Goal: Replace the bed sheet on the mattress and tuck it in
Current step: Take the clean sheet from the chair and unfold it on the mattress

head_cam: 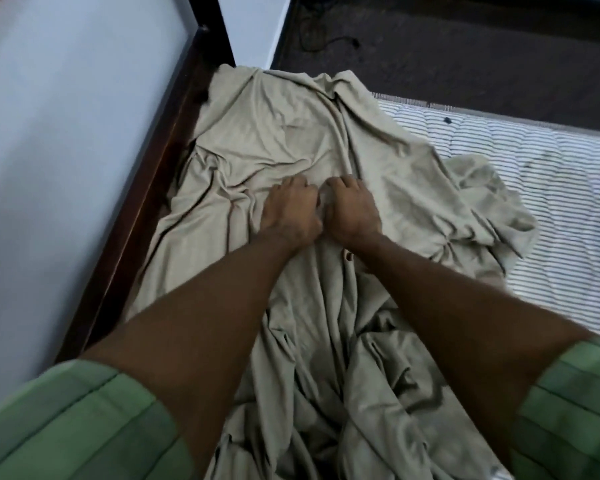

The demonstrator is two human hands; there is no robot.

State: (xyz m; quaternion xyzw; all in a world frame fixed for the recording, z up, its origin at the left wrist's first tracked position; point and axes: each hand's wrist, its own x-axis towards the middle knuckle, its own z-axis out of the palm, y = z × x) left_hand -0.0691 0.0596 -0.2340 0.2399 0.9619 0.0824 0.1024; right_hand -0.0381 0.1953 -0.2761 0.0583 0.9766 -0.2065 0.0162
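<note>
bed sheet [291,140] bunched in both grips, left hand [289,212] and right hand [351,209] side by side.

The sheet [291,140] hides the mattress [551,174] beneath.

Wall: pale blue-white wall [66,133], running along the left of the bed frame.
Bed frame: dark wooden bed frame [146,188], touching the wall.
Floor: dark floor [465,53], beyond the frame's far end.
Light: dim, even.

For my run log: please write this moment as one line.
left hand: grips crumpled beige bed sheet | right hand: grips sheet | striped mattress: partly bare
</note>
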